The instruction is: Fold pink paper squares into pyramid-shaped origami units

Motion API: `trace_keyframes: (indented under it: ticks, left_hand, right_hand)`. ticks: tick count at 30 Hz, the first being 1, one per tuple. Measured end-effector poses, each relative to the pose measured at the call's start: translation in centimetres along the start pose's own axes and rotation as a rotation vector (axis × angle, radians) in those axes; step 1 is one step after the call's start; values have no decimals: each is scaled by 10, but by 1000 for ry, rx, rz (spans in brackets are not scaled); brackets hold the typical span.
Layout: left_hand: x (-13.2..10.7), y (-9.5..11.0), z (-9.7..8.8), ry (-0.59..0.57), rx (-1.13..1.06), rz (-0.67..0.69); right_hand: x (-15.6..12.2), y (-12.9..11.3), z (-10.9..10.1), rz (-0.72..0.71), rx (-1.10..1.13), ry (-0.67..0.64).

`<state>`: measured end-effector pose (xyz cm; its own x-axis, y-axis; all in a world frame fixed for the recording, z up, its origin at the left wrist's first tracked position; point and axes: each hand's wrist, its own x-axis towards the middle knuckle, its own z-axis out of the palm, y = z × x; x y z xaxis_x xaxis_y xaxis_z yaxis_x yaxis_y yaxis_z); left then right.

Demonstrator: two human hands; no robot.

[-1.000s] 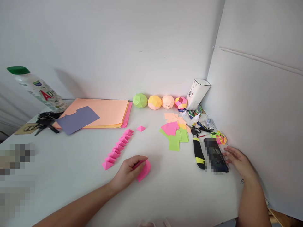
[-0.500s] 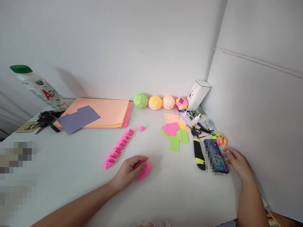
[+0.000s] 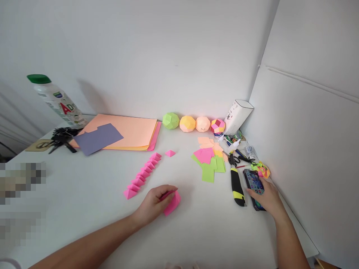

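Note:
Near the middle of the table, my left hand (image 3: pixel 157 202) pinches a pink folded paper piece (image 3: pixel 174 204) between thumb and fingers. Over the right side of a smartphone (image 3: pixel 254 181) with a lit screen lies my right hand (image 3: pixel 267 197), fingers apart; whether it presses on the screen I cannot tell. A diagonal row of folded pink paper pieces (image 3: pixel 144 174) stands left of my left hand, with one single pink piece (image 3: pixel 170 153) beyond its far end. Beside the phone rests a black and yellow utility knife (image 3: pixel 237 188).
Loose paper squares (image 3: pixel 208 173) in green, pink and orange lie centre right. Paper balls (image 3: pixel 187 124) line the wall. Scissors (image 3: pixel 235 160), glue bottles and crumpled paper (image 3: pixel 262 169) crowd the right corner. Coloured sheets (image 3: pixel 131 130), black clips (image 3: pixel 63 136) and a white bottle (image 3: pixel 60 102) are at left.
My right hand has moved left from beside the phone to over it. My left hand still holds the pink paper piece. The view has shifted slightly.

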<state>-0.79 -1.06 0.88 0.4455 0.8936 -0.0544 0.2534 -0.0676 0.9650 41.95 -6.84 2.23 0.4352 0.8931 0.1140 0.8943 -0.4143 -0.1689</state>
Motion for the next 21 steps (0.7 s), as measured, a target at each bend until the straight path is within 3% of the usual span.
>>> trace_keyframes:
  ticks: [11,14,16,18,19,21]
  left_hand:
    - [0,0,0,-6,-14,-13]
    - [0,0,1,-3,-39,-26]
    - [1,-1,1,-2,-56,-32]
    - [1,-2,2,8,-81,-38]
    - [1,-3,3,10,-91,-43]
    - [1,-4,3,17,-128,-41]
  right_hand:
    - [2,11,-10,95,177,-57]
    - [1,4,-12,41,104,16]
    - [-2,-14,-14,-15,26,242]
    - [-10,-46,-14,-147,116,464]
    - [-15,-67,-12,-262,221,457]
    - [-28,-113,-6,-500,433,201]
